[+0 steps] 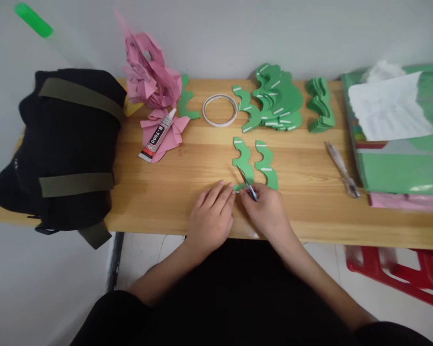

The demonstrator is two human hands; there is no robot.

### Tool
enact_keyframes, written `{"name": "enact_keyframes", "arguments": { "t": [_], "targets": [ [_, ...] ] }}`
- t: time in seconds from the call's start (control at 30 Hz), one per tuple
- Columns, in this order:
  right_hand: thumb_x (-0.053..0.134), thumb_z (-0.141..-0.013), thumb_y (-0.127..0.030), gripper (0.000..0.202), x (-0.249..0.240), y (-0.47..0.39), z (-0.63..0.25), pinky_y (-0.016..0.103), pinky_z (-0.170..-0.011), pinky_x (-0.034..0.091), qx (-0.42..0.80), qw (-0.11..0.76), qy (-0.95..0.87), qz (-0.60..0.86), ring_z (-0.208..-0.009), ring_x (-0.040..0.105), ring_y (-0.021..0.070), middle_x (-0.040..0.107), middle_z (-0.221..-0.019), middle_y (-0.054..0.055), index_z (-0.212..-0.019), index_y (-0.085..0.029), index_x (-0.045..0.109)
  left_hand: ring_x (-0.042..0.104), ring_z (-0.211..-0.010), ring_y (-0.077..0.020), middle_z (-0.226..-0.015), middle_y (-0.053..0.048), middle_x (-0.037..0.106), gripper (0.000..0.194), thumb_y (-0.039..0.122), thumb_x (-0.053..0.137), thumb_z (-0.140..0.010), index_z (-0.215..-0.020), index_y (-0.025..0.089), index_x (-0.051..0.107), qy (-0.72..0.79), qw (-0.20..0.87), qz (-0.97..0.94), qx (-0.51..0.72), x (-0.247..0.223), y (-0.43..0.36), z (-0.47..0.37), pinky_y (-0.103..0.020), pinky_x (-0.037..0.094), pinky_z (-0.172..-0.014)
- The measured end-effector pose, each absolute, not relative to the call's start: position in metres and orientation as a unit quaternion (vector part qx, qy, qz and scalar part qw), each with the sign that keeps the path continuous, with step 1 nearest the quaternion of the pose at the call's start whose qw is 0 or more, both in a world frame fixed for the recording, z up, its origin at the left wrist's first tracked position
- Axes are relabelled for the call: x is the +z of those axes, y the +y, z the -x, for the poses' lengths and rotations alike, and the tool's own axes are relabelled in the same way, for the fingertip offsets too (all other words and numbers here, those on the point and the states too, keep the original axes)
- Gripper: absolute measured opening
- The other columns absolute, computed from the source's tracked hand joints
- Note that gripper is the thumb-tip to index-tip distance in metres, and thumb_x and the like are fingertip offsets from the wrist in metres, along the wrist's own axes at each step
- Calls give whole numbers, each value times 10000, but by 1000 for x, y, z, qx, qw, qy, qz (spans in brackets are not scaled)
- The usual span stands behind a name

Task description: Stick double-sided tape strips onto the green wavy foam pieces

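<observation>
My right hand (267, 209) grips a slim pointed metal tool (250, 190), its dark tip reaching over a wavy green cutout (242, 153). Whether the tool is tweezers or a blade I cannot tell. My left hand (213, 214) lies with fingers stretched out on the table, fingertips by the lower end of that cutout. A second wavy green cutout (265, 156) with white strips lies just to the right, partly behind my right hand. Beyond them are a roll of white tape (221, 125) and a pile of green cutouts (279, 98) bearing short white strips.
A glue tube (157, 137) rests on pink folded paper (178, 137), below a pink paper bundle (149, 72). A black bag (75, 134) fills the left end. At right are stacked green pieces (321, 105), a pen (341, 166) and a green packet (400, 173) under white tissue (389, 105).
</observation>
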State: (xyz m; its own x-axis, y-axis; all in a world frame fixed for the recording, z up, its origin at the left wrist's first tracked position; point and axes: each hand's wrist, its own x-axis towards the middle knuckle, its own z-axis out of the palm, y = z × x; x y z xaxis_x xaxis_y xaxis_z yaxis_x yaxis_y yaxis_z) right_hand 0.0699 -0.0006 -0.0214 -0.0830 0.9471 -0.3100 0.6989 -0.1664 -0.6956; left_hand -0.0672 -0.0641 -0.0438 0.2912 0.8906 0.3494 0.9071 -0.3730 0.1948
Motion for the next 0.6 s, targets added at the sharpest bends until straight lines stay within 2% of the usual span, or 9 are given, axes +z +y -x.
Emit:
{"name": "enact_keyframes", "arguments": {
  "t": [0.17, 0.3, 0.6],
  "targets": [
    [554, -767, -329, 193, -12, 0, -85, 279, -521, 369, 340, 201, -604, 692, -505, 544, 171, 640, -563, 52, -660, -188, 632, 631, -1203, -276, -1252, -147, 700, 323, 74, 432, -915, -1136, 64, 667, -555, 57, 810, -183, -42, -64, 61, -390, 479, -939],
    [559, -758, -392, 256, -3, 0, -112, 278, -510, 371, 342, 241, -565, 711, -504, 541, 171, 618, -546, 36, -696, -167, 664, 660, -1152, -253, -1190, -160, 724, 332, 48, 398, -930, -1127, 54, 666, -540, 81, 817, -183, -47, -65, 59, -377, 478, -961],
    [559, -732, -432, 266, -13, 1, -152, 267, -455, 321, 345, 284, -509, 736, -422, 391, 126, 436, -424, -38, -625, -191, 590, 669, -1107, -269, -1156, -157, 727, 347, 48, 376, -926, -1144, 66, 646, -527, 105, 824, -180, -52, -64, 62, -380, 516, -907]
  ]
}}
